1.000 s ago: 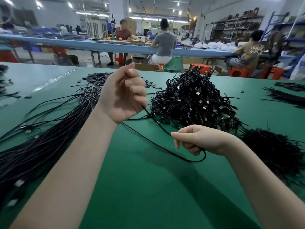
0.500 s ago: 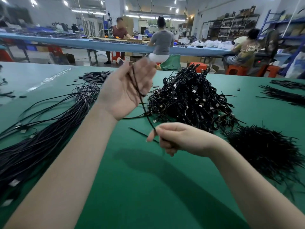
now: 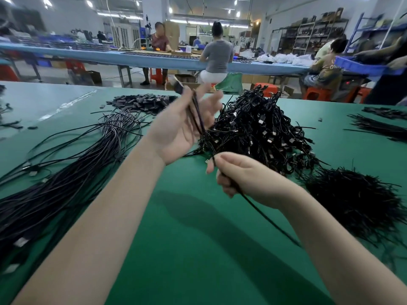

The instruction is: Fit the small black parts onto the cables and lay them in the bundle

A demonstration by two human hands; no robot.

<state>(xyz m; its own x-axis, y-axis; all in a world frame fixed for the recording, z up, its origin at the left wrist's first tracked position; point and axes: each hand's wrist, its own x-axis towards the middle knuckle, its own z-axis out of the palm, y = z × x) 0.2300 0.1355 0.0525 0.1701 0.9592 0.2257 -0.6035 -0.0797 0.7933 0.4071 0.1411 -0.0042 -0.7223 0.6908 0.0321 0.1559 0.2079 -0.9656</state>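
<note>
My left hand (image 3: 176, 128) is raised over the green table (image 3: 187, 238), palm towards me and blurred by motion. It pinches the upper end of a thin black cable (image 3: 199, 119) near a small black part (image 3: 178, 87) at its fingertips. My right hand (image 3: 244, 177) grips the same cable lower down, and the cable's tail trails off towards the lower right. A tangled heap of black cables (image 3: 259, 130) lies behind my hands. The laid-out bundle (image 3: 66, 181) of straight cables stretches along the left. A pile of small black parts (image 3: 143, 101) sits at the bundle's far end.
A bushy pile of short black pieces (image 3: 356, 201) lies at the right. More black strands (image 3: 383, 126) lie at the far right edge. Beyond the table, people sit at a long blue workbench (image 3: 132, 58) on red stools.
My left hand has opened from a fist and lifted the cable's end higher. My right hand has slid along the cable, so the loose loop on the table is drawn up straight.
</note>
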